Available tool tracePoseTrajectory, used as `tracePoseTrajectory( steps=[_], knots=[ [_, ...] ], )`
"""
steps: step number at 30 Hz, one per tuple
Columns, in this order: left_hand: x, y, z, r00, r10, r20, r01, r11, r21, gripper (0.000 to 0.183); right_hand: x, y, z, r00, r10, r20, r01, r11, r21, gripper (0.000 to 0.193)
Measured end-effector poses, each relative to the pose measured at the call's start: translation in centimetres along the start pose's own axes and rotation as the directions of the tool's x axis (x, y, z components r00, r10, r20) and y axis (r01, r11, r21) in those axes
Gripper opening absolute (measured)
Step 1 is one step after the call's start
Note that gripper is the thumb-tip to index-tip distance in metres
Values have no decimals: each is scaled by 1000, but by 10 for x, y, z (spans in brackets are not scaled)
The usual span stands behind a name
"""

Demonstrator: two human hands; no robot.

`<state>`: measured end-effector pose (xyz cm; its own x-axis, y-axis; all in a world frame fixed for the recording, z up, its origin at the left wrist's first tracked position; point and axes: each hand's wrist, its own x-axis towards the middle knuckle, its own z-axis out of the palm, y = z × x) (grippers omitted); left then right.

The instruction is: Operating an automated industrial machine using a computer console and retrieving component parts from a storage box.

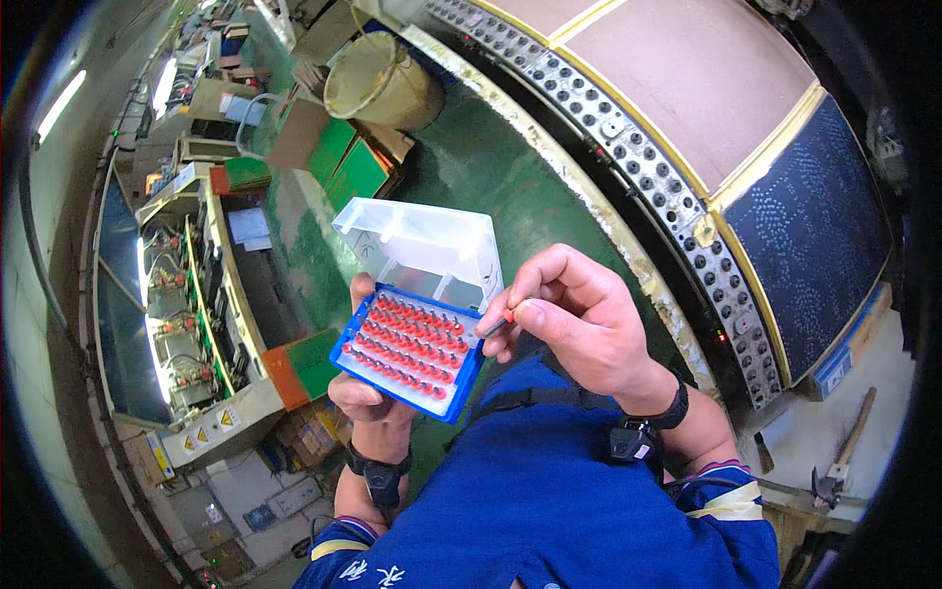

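My left hand grips a blue plastic box from its left side and from below. The box's translucent lid stands raised at the far side. Inside, rows of small drill bits with red collars are set upright in a white insert. Between the thumb and index finger of my right hand, just off the box's right edge, is a single drill bit with a red collar. My right hand's fingertips cover part of that bit.
To the right runs a long machine bed with a strip of black round fittings and a dark speckled panel. A hammer lies at the lower right. Ahead on the green floor stand a dirty bucket and green-and-brown cardboard.
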<state>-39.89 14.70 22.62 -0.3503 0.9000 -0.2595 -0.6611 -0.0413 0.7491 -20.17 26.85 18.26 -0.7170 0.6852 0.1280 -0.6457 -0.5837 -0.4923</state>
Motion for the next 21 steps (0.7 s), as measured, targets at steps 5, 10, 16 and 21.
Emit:
tracePoseTrajectory(
  steps=[5,10,16,21],
  knots=[
    [-7,-3,-2,996,50,71,-65,972,226,114,-3,-10,-4,999,38,25,-36,996,-77,9],
    [0,-6,1,992,79,97,-100,967,235,115,-4,-17,-7,999,27,20,-26,997,-73,9],
    [16,-9,7,996,52,69,-67,966,250,122,-11,-22,-14,1000,13,-24,-13,1000,-17,11],
    [36,-13,-49,989,-85,121,92,994,-55,104,-45,0,-77,941,30,-336,-88,983,-159,17]
  ],
)
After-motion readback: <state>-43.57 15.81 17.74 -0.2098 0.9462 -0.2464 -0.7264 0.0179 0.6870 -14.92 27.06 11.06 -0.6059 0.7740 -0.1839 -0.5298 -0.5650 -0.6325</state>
